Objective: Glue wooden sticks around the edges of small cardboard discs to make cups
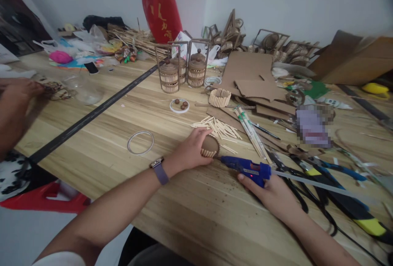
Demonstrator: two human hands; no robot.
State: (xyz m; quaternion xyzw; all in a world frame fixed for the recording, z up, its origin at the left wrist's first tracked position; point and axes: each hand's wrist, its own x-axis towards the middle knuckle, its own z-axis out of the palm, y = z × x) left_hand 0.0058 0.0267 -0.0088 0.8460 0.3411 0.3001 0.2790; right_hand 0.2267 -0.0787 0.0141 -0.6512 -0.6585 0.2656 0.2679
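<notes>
My left hand point(193, 149) curls around a small round cardboard basket point(209, 146) with short wooden sticks along its side. Gripped in my right hand point(276, 196) is a blue hot glue gun point(245, 167), its nozzle at the basket's right edge and a long clear glue stick out of its back. A red light glows on the gun. Just beyond the basket lies a loose pile of short wooden sticks point(222, 129). Farther back stands another ring-shaped stick basket point(220, 98).
Pliers point(337, 170) and scissors lie right of my right hand. Tape rings point(140, 143) rest to the left, one around brown balls point(184, 104). Tiered baskets with handles point(168, 75) stand behind, near cardboard sheets point(245, 67). Another person's hand point(20, 90) is at far left.
</notes>
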